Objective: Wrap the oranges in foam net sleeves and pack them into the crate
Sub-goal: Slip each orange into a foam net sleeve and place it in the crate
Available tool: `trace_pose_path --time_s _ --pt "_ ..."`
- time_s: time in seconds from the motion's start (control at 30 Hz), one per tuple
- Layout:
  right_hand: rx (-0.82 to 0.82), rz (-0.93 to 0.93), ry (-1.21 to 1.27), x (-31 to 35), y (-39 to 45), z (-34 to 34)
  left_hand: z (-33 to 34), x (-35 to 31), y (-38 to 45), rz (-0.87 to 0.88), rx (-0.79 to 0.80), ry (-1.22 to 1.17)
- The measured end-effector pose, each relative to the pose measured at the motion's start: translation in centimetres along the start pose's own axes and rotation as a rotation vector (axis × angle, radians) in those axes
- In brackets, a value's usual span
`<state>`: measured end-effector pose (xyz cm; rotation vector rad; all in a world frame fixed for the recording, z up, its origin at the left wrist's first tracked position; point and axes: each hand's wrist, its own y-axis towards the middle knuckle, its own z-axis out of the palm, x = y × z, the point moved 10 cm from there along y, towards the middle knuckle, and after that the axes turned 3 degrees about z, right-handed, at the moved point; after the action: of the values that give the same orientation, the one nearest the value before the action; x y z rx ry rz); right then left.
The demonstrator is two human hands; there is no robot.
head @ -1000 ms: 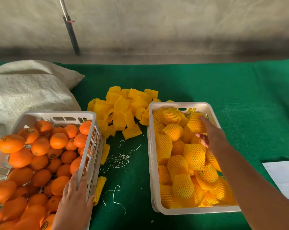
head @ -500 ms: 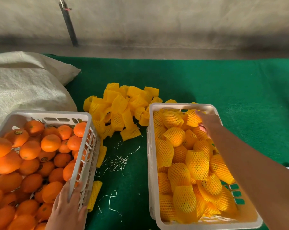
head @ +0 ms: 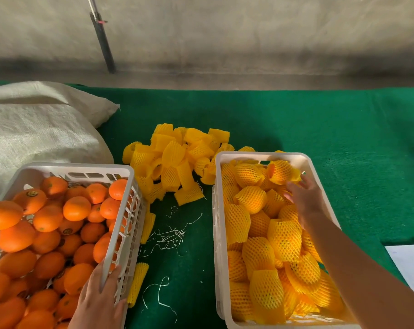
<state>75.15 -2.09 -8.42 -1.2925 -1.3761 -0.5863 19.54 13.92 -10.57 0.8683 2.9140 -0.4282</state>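
Filling the slatted plastic crate [head: 305,160]: oranges in diamond-mesh foam sleeves [head: 284,243].

I see bare oranges [head: 76,208] heaped in a white slatted crate [head: 130,224] at the left. A second white crate [head: 219,233] at the right is filled with oranges wrapped in yellow foam net [head: 284,238]. Between the crates, towards the far side, empty yellow foam net sleeves [head: 175,160] lie piled on the green cloth.
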Motion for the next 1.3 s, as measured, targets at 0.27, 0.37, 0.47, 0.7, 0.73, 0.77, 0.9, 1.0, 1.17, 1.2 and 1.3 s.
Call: trace_pose_path --time_s 0.27,0.37,0.47,0.7,0.73,0.77,0.9,1.0,1.17,1.2,1.3 --pt "0.094 -0.372 -0.319 2.2 -15.3 3.9 -1.2 1.5 -1.8 -0.060 -0.179 -0.528" --pt "0.126 -0.559 -0.428 2.1 -21.8 6.4 -0.9 3.8 -2.0 -0.193 -0.191 -0.753" --pt "0.278 -0.541 -0.534 -0.4 -25.3 9.6 -0.8 6.4 -0.8 -0.214 -0.217 -0.712" --pt "0.392 -0.521 -0.722 -3.8 -28.3 11.2 -0.4 9.8 4.3 -0.247 -0.138 -0.505" --pt "0.392 -0.520 -0.732 -3.9 -28.5 11.2 -0.2 9.8 4.8 -0.218 -0.116 -0.468" --pt "0.392 -0.516 -0.738 -3.9 -28.6 11.2 0.0 9.6 5.3 -0.197 -0.092 -0.425" --pt "0.386 -0.492 -0.762 -3.4 -28.5 11.4 1.1 9.2 7.5 -0.211 -0.013 -0.258" --pt "0.357 -0.500 -0.797 -2.4 -28.5 12.1 1.6 9.2 8.7 -0.223 -0.014 -0.198" --pt "0.362 -0.564 -0.866 -0.2 -27.8 15.2 1.3 10.6 8.7 -0.260 -0.158 -0.367" --pt "0.372 -0.570 -0.868 0.1 -27.6 16.1 0.8 11.2 8.2 -0.283 -0.220 -0.441" --pt "0.406 -0.574 -0.899 0.7 -26.3 19.1 -0.8 12.7 6.1 -0.365 -0.368 -0.758"
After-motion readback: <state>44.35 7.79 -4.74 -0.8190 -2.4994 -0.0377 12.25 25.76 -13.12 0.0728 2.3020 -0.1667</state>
